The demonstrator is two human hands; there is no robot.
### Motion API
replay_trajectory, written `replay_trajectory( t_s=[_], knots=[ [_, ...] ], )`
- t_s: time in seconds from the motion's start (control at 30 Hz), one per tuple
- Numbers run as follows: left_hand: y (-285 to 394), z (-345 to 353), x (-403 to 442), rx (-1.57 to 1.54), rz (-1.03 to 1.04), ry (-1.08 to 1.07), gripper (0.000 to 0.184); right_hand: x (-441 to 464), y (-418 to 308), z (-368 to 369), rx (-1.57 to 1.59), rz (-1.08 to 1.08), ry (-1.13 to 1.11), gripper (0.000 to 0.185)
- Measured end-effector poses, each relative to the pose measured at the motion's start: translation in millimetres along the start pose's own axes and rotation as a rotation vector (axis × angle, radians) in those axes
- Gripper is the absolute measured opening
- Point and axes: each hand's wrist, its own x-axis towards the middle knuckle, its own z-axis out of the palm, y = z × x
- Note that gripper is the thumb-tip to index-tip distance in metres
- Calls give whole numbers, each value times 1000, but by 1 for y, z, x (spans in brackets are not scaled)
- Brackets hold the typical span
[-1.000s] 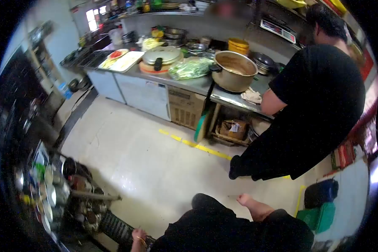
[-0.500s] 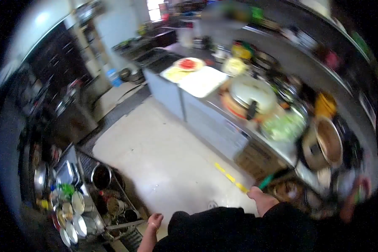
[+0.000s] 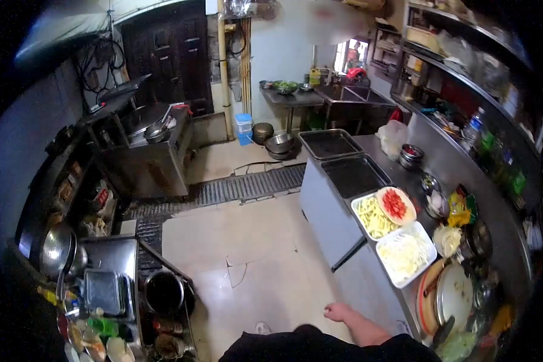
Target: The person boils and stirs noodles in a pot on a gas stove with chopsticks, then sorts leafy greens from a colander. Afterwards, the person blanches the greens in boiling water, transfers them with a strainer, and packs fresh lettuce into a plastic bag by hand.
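Observation:
My right hand (image 3: 337, 312) hangs over the pale floor, beside the front of the steel counter. Its fingers are curled in, and nothing sticks out of them. It touches nothing that I can see. Nearest on the counter are a white tray of pale sliced vegetable (image 3: 404, 253) and a tray of yellowish-green cut strips (image 3: 374, 218). A plate of chopped red pieces (image 3: 394, 204) rests partly over the second tray. Closer to me, a cleaver (image 3: 444, 330) lies by a round board with a large lid-like disc (image 3: 454, 292). My left hand is out of view.
Two dark trays (image 3: 356, 175) sit at the counter's far end. Grated drain channels (image 3: 241, 184) cross the floor. On the left stand a cart with metal trays (image 3: 105, 294) and a dark pot (image 3: 164, 291). A stove unit (image 3: 148, 166) and a blue-and-white bucket (image 3: 244, 128) are further back.
The view has swung right-to-left and steadied, showing more of the stove, door and sink. My left hand has left the view. The yellow and green streaks by my right hand no longer show.

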Motion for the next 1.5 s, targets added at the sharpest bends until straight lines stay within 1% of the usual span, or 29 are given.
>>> replay_trajectory(
  t_s=[0.03, 0.1, 0.17, 0.27, 0.33, 0.43, 0.47, 0.53, 0.57, 0.6, 0.63, 0.7, 0.77, 0.83, 0.9, 0.93, 1.0, 1.07, 1.1, 1.13, 1.17, 1.2, 1.23, 1.27, 1.3, 1.33, 1.37, 1.43, 1.5],
  knots=[
    [30, -5, 24, 83, 51, -54, 26, 12, 8, 9, -49, 42, -80, 47],
    [98, -16, 69, 219, 115, -220, 28, 49, 51, 37, 54, 125, -63, 45],
    [160, -26, 108, 300, 123, -355, 29, 54, 38, 3, 53, 255, -58, 40],
    [232, -41, 170, 384, 90, -448, 32, 114, 20, -55, 288, 466, -215, 36],
    [279, -53, 210, 410, 71, -417, 34, 184, 26, -83, 218, 197, -204, 34],
    [346, -62, 263, 394, 66, -247, 36, 326, -2, -139, 169, 60, -164, 35],
    [369, -68, 281, 378, 68, -171, 37, 374, -26, -160, 174, 69, -146, 36],
    [411, -79, 318, 348, 80, -39, 39, 456, -90, -233, 240, -50, 51, 38],
    [426, -87, 336, 340, 76, 11, 40, 499, -127, -279, 137, -41, -71, 40],
    [442, -93, 354, 325, 70, 57, 41, 536, -158, -311, 93, -154, 92, 42],
    [458, -99, 372, 305, 67, 94, 42, 563, -190, -349, 178, -259, 151, 44],
    [486, -114, 406, 301, 59, 108, 44, 617, -255, -420, 217, -387, 161, 42],
    [504, -131, 437, 305, 59, 81, 46, 674, -300, -458, 342, -485, 126, 40],
    [538, -173, 458, 241, 22, -146, 45, 710, -339, -488, 399, -526, 47, 40],
    [611, -218, 462, 148, 27, -299, 45, 744, -369, -517, 338, -536, -11, 40],
    [647, -245, 464, 102, 42, -358, 45, 775, -366, -507, 403, -635, 27, 41],
    [704, -308, 470, 22, 112, -438, 44, 825, -356, -496, 358, -578, 8, 44],
    [752, -375, 483, -23, 218, -473, 44, 863, -341, -496, 109, -437, -81, 46],
    [786, -399, 494, -93, 218, -485, 44, 879, -338, -506, -75, -379, -166, 47],
    [859, -407, 495, -401, 92, -509, 68, 903, -326, -505, -172, -382, -268, 47],
    [955, -416, 489, -443, 11, -391, 68, 928, -313, -504, -267, -393, -370, 47],
    [1018, -420, 503, -578, 168, -343, 69, 947, -307, -513, -228, -388, -337, 48],
    [1058, -427, 544, -757, 296, -463, 70, 961, -305, -521, -185, -383, -306, 49],
    [1108, -427, 576, -873, 295, -414, 77, 971, -304, -529, 151, -243, -239, 46],
    [1150, -434, 609, -923, 373, -601, 82, 972, -328, -569, 67, -151, -163, 43],
    [1217, -429, 622, -913, 546, -718, 89, 972, -352, -610, -11, -53, -95, 40],
    [1276, -420, 625, -1030, 614, -750, 88, 983, -354, -619, 200, -183, 150, 38],
    [1362, -413, 669, -1151, 741, -1003, 87, 1047, -315, -594, 185, -103, 131, 39],
    [1442, -399, 680, -1181, 869, -1082, 85, 1081, -298, -586, 149, -119, 146, 39]
  ],
)
